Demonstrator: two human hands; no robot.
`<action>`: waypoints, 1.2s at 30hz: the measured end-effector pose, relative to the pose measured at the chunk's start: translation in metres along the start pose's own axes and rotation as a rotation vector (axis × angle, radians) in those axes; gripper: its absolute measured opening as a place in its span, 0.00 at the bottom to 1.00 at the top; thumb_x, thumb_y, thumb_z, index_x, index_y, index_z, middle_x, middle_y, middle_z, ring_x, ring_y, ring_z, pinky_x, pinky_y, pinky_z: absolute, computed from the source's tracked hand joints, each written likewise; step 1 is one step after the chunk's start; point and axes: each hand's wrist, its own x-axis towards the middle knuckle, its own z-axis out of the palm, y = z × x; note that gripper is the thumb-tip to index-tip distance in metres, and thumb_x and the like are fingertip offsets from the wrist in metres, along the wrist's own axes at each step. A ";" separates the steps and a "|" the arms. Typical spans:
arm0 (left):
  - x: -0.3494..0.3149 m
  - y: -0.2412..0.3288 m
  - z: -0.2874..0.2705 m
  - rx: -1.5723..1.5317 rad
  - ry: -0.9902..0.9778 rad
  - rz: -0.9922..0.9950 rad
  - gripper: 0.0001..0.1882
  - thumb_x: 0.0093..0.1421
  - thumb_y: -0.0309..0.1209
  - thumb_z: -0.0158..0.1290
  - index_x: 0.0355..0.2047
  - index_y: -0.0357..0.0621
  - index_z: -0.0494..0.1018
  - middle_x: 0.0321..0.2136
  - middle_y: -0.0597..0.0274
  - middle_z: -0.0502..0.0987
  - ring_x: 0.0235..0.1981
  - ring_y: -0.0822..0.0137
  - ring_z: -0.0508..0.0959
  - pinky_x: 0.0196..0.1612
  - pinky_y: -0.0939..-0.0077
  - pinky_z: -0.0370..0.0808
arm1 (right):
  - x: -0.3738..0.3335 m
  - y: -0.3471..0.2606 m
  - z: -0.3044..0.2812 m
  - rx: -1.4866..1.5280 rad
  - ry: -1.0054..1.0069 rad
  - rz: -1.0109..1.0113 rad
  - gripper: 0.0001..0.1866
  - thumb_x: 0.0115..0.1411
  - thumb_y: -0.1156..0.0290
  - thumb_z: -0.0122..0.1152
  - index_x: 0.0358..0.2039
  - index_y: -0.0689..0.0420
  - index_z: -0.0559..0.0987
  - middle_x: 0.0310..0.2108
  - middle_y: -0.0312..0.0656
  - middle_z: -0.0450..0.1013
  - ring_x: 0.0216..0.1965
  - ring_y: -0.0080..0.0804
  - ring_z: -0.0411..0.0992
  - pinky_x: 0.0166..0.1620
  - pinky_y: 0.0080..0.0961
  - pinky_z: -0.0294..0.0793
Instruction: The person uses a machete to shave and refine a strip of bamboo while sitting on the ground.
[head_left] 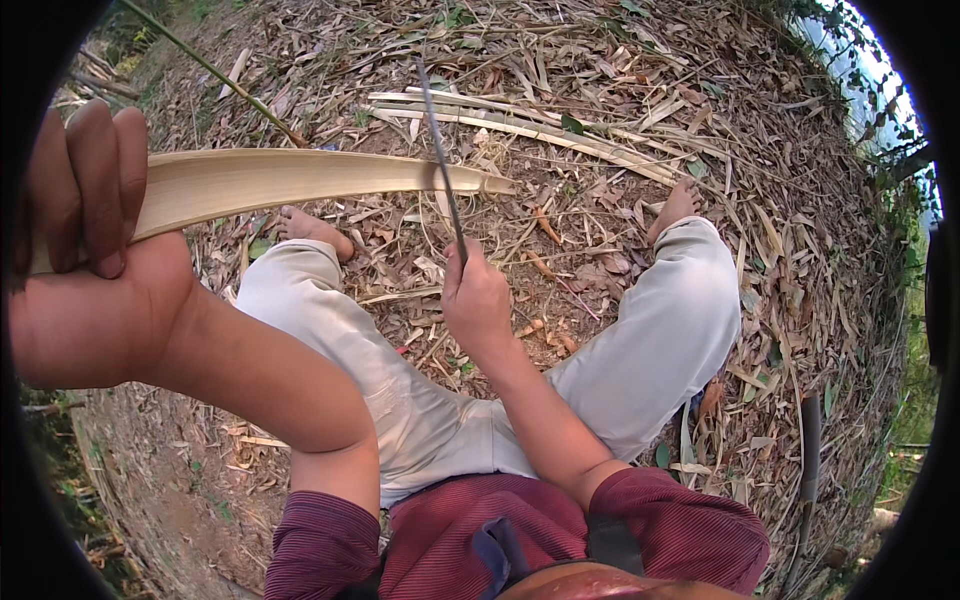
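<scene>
At the far left, raised close to the camera, my left hand (95, 210) has its fingers wrapped round one end of a long, pale bamboo strip (290, 182). The strip runs to the right across the view and narrows toward its far end. In the middle, my right hand (475, 300) is closed round the handle of a knife, mostly hidden in the fist. The thin dark knife (440, 150) points away from me and crosses the strip near its narrow end. Whether the blade touches or cuts into the strip, I cannot tell.
Several split pale strips (540, 130) lie on the leaf-littered ground beyond my feet. A green stalk (215, 75) slants in at the upper left. A dark curved stick or tool (810, 450) lies at the right. My bent legs (650, 330) frame the work.
</scene>
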 end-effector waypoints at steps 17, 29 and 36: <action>0.018 -0.013 -0.034 -0.138 -0.123 -0.084 0.20 0.61 0.39 0.44 0.14 0.54 0.53 0.08 0.73 0.48 0.09 0.79 0.46 0.17 0.83 0.43 | 0.011 0.035 0.024 0.040 0.011 0.204 0.12 0.67 0.68 0.48 0.34 0.65 0.74 0.18 0.55 0.71 0.22 0.54 0.73 0.26 0.44 0.69; 0.021 -0.017 -0.048 -0.139 -0.128 -0.144 0.21 0.62 0.41 0.44 0.14 0.54 0.52 0.08 0.72 0.50 0.09 0.78 0.46 0.18 0.81 0.46 | 0.021 0.071 0.031 -0.195 -0.045 0.238 0.10 0.67 0.68 0.47 0.39 0.63 0.72 0.23 0.60 0.74 0.26 0.61 0.74 0.30 0.52 0.72; 0.030 -0.021 -0.067 -0.293 -0.294 -0.207 0.21 0.63 0.40 0.43 0.14 0.55 0.53 0.09 0.72 0.50 0.10 0.78 0.47 0.18 0.81 0.47 | 0.009 0.013 0.024 0.108 0.022 -0.067 0.12 0.68 0.67 0.46 0.35 0.63 0.73 0.20 0.56 0.73 0.23 0.59 0.73 0.28 0.48 0.69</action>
